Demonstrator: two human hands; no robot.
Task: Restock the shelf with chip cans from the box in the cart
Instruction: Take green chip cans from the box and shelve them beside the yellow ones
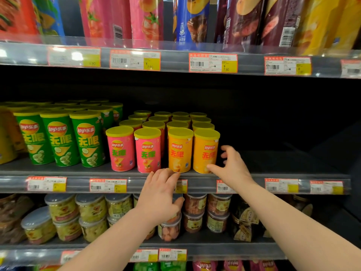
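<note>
- Now, with left hand (159,189) and right hand (233,165) spread, holding nothing, at the front orange cans (180,151) on the middle shelf (273,165), square them up.
- Nudge bases gently flush with its edge; avoid toppling.

Shop aisle, stocked shelves (175,174), price tags (213,62), chip cans (179,150)

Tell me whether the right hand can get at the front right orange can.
Probably yes. The right hand is open just to the right of the front right orange can, thumb at its base. No other can stands on that side, so nothing looks to be in the way.
</note>
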